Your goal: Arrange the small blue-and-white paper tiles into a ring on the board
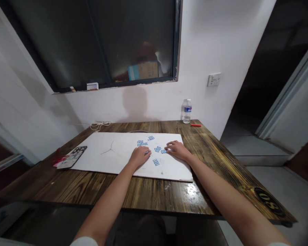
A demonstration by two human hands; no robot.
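Several small blue-and-white striped clips (156, 162) lie scattered on a large white sheet (92, 160), which lies on a dark-stained wooden table (53, 181). My left hand (140, 157) rests palm-down on the sheet, its fingertips at a clip whose hold I cannot make out. My right hand (178, 150) lies palm-down to the right, its fingertips just beside another clip (163, 151) and holding nothing. A thin grey scribble marks the sheet's left half.
A phone in a patterned case (72, 157) lies at the sheet's left edge. At the far table edge stand a water bottle (187, 111), a small red stick (195, 125) and a white cord (100, 125). A wall and dark window rise behind.
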